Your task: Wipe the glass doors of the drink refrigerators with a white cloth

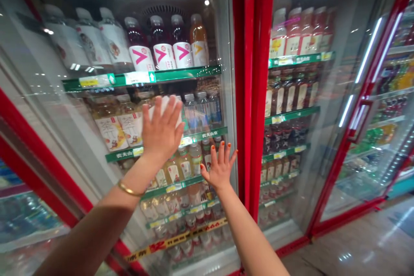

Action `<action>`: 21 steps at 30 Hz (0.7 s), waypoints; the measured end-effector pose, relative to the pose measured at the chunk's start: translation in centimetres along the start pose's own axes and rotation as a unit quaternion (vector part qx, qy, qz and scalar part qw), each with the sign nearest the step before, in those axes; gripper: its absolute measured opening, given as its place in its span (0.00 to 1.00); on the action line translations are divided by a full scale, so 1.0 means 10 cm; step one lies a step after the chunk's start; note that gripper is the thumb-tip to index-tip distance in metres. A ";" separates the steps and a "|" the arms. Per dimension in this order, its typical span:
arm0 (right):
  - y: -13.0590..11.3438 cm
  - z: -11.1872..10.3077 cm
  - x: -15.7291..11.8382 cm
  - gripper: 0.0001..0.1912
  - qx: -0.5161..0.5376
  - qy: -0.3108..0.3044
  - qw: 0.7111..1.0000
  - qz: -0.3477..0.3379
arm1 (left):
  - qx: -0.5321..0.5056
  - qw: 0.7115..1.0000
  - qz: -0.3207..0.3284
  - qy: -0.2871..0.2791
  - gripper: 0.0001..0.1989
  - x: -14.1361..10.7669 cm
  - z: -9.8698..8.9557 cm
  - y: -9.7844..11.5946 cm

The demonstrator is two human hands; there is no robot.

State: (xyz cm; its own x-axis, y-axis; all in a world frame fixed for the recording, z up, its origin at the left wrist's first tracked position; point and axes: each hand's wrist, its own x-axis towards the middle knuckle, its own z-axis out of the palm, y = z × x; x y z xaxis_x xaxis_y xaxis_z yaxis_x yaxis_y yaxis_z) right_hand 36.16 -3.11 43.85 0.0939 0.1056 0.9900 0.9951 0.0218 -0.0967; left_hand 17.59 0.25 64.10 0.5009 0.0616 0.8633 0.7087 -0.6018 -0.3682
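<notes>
While pressing a white cloth [164, 102], or something much like one, to a glass door [213, 21] with the left hand [161, 131], also holds up the right hand [220, 168], lower and near the door's red frame [263, 73]. Spreads the left hand flat over the cloth, back toward the camera, letting only white parts show above and between the fingers. Has the left grip unclenched, with the cloth lying under it rather than pinched. Fans out the right fingers too, orange on the nails, with that grip released and grasping nothing; cannot tell for certain whether touching the glass. Wears a gold bangle [129, 190] on the left arm.

Sets the cloth before the second shelf row, between pale bottles with white labels [129, 120] on the left and clear, blue-labelled bottles [202, 108] on the right. Shows, on the row above, purple bottles [160, 32] and an orange bottle [198, 34] standing behind a green shelf strip [181, 74]. Runs downward into more bottle rows, crossed by a slanting yellow strip [184, 239]. Continues rightward to a second stocked cabinet, a red door handle [359, 125] and a shiny floor [349, 241].
</notes>
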 end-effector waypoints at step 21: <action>0.05 0.02 -0.07 0.47 0.052 0.065 0.996 -0.020 | -0.003 0.939 0.331 -0.094 0.32 -0.36 0.06 0.16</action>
State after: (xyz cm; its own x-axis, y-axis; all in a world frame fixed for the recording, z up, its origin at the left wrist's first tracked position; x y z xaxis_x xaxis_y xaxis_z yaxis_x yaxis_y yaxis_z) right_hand 36.56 -3.00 43.05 0.0636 -0.0266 0.9976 0.9902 0.1266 -0.0597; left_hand 17.17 -0.49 60.21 0.9094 -0.1885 0.3708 0.2098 -0.5620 -0.8001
